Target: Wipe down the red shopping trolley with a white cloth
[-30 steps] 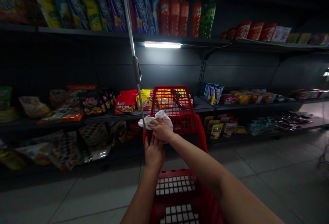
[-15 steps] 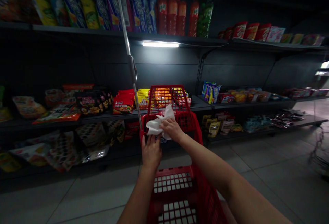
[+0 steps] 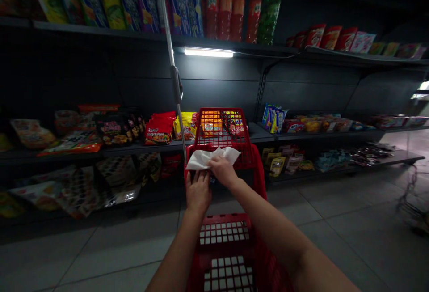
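A thin white cloth (image 3: 201, 158) lies loosely spread across the top of the red shopping cart (image 3: 259, 171), by its raised mesh flap. My right hand (image 3: 223, 170) is closed on the cloth's near edge, its fingers bunching it. Just left of and below it, my left hand (image 3: 198, 192) rests palm down with fingers stretched out and slightly apart, fingertips at the cart's rim and the cloth's lower edge. Whether the left fingertips touch the cloth I cannot tell.
A metal pole (image 3: 170, 46) rises at the cart's left side. Behind stand dark shelves (image 3: 214, 40) with bagged snacks (image 3: 159, 127), red drink bottles (image 3: 225, 12) and a lit tube lamp (image 3: 208, 52). Tiled floor (image 3: 134, 238) surrounds the cart.
The white cloth has gone from a crumpled, upright bunch to a wider, flatter spread. My right hand keeps hold of it; both hands have hardly shifted. The view has tilted slightly.
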A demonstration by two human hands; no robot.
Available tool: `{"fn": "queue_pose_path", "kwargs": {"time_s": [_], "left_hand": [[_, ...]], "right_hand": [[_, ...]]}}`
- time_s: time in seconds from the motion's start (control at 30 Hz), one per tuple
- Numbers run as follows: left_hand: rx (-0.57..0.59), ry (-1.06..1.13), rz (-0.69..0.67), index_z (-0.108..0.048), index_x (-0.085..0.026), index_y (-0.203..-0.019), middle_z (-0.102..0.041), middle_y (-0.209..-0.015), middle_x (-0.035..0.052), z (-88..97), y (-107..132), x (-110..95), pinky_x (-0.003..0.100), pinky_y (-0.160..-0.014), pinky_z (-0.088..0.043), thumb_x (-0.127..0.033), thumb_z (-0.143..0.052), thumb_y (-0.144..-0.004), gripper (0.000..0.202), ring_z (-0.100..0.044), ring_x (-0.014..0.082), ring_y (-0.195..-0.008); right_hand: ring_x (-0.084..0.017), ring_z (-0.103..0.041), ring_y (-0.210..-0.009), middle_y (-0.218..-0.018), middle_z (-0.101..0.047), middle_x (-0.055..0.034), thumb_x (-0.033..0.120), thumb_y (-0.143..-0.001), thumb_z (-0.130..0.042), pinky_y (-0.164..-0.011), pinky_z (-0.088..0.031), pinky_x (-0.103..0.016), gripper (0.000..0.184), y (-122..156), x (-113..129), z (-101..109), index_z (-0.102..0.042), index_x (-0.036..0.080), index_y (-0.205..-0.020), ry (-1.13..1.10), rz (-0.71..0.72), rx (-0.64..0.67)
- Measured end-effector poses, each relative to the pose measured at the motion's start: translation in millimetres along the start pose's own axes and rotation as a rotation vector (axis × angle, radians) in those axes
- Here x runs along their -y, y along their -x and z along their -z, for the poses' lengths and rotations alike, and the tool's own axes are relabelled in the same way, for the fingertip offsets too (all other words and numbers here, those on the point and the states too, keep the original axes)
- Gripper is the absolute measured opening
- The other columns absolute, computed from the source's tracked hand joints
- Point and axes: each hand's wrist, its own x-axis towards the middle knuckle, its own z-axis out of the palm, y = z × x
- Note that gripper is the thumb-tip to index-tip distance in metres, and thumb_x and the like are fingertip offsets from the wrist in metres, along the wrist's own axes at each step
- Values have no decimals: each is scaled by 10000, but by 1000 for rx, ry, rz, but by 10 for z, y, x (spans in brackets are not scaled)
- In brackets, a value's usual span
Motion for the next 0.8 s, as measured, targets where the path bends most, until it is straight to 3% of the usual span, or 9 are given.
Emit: {"fn": "queue_pose_path", "kwargs": {"time_s": [0.07, 0.13, 0.33, 0.4, 0.47, 0.53, 0.67, 0.73, 0.8], "left_hand": [[-14, 11, 5, -527, -211, -1423, -575, -1441, 93, 12, 7, 15, 553, -1234, -126, -136, -529, -810, 617, -482, 286, -1356], [-29, 18, 4, -542, -202, -1410, -581, -1436, 93, 20, 15, 38, 546, -1235, -137, -134, -535, -804, 610, -466, 290, -1371], [-28, 39, 3, -505, -184, -1445, -506, -1508, 78, -16, 15, 40, 550, -1232, -139, -131, -511, -812, 635, -411, 294, -1421], [-21, 50, 3, -502, -192, -1447, -499, -1513, 79, -32, 10, 16, 548, -1236, -121, -119, -503, -809, 642, -437, 278, -1406], [-25, 53, 1, -507, -202, -1442, -502, -1510, 83, -40, 2, -7, 553, -1237, -113, -117, -507, -809, 639, -444, 276, -1402], [-33, 50, -13, -518, -206, -1431, -519, -1496, 89, -41, -8, -21, 561, -1233, -125, -116, -515, -811, 627, -443, 282, -1401], [-17, 33, -3, -526, -192, -1422, -549, -1466, 109, -25, -24, -19, 502, -1167, -325, -82, -504, -797, 636, -525, 283, -1322], [-25, 20, 1, -514, -195, -1436, -547, -1469, 108, -13, -22, -1, 489, -1160, -337, -84, -514, -786, 659, -516, 289, -1330], [-44, 10, -14, -516, -198, -1437, -550, -1467, 100, -7, -14, 24, 527, -1204, -246, -101, -525, -788, 657, -465, 298, -1378]], "right_hand": [[-218, -530, -1064, -1102, -640, -73, 215, -967, -537, -972, -409, -324, 224, -41, 71, -73, -698, 242, -1121, -24, 100, 25], [-216, -533, -1063, -1142, -638, -68, 206, -955, -558, -965, -413, -331, 250, 36, -37, -30, -692, 257, -1160, -35, 85, 25], [-209, -549, -1032, -1147, -638, -76, 131, -903, -550, -909, -422, -298, 254, 493, -641, 386, -717, 229, -1067, 81, -222, 20], [-219, -554, -992, -1086, -642, -93, 121, -898, -531, -876, -421, -306, 250, 519, -652, 467, -720, 212, -1032, 174, -326, 7], [-228, -553, -979, -1036, -645, -103, 131, -907, -520, -870, -413, -321, 231, 431, -505, 460, -722, 200, -997, 217, -357, -25], [-236, -543, -1023, -1033, -650, -96, 176, -937, -523, -919, -395, -339, 209, 251, -252, 357, -720, 211, -996, 198, -243, -52], [-226, -489, -1206, -1172, -651, -48, 283, -976, -544, -1091, -286, -381, 202, -103, 96, 46, -681, 273, -1124, 113, 197, -32], [-223, -471, -1255, -1258, -633, -44, 280, -982, -540, -1134, -232, -405, 221, -121, 9, -28, -664, 280, -1164, 119, 254, -32], [-236, -464, -1277, -1317, -613, -50, 270, -981, -540, -1135, -231, -418, 243, 4, -244, 3, -658, 287, -1192, 145, 203, -53]]}}
